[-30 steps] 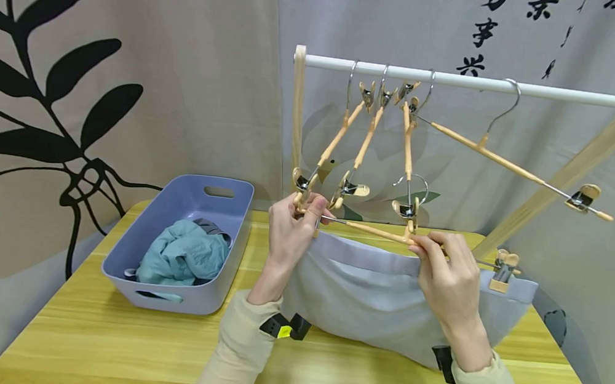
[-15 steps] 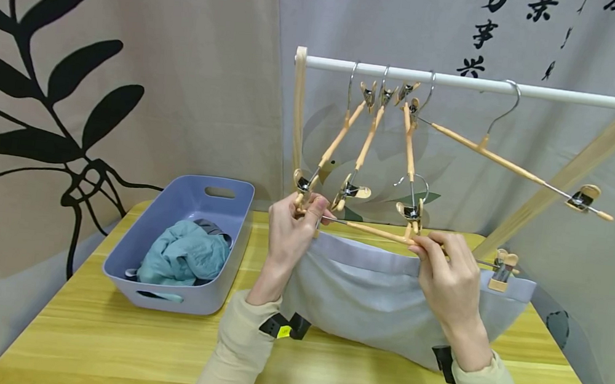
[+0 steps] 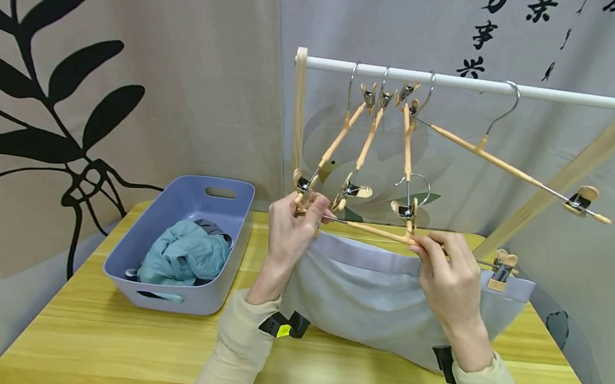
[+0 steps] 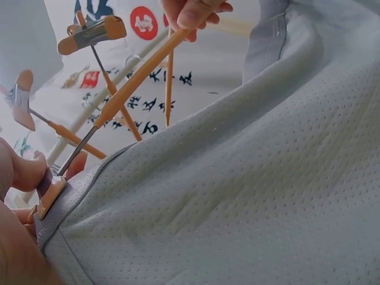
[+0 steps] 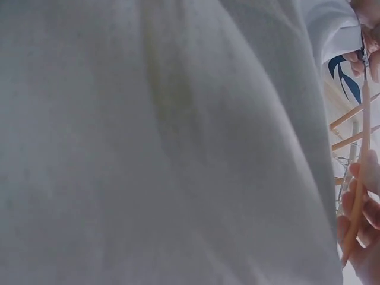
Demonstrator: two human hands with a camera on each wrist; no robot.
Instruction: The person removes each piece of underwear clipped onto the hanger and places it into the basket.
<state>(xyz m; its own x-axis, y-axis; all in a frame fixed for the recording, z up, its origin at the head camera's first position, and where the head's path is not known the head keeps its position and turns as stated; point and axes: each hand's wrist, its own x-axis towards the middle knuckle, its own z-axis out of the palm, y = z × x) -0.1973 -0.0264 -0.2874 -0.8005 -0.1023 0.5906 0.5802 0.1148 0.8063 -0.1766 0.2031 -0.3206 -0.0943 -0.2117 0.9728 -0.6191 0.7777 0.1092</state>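
Observation:
A light grey garment with a waistband (image 3: 364,296) hangs from a clip hanger (image 3: 378,230) just above the table. My left hand (image 3: 288,233) pinches the clip (image 4: 52,197) at the hanger's left end, and that clip sits over the waistband edge. Near the middle of the bar, my right hand (image 3: 450,283) grips the hanger between thumb and fingers. Another clip (image 3: 502,272) holds the waistband at the right end. In the left wrist view the fabric is finely perforated. Garment cloth fills most of the right wrist view, blurred, with fingers at its right edge.
Several clip hangers hang from a white rail (image 3: 462,83) on a wooden stand (image 3: 576,168), close behind my hands. To the left on the wooden table (image 3: 159,351) stands a blue-purple basket (image 3: 129,255) with a teal cloth (image 3: 185,254) and darker fabric inside.
Both hands keep their holds in nearly the same place. The hangers on the rail sway slightly, and the garment's right end has shifted a little to the left.

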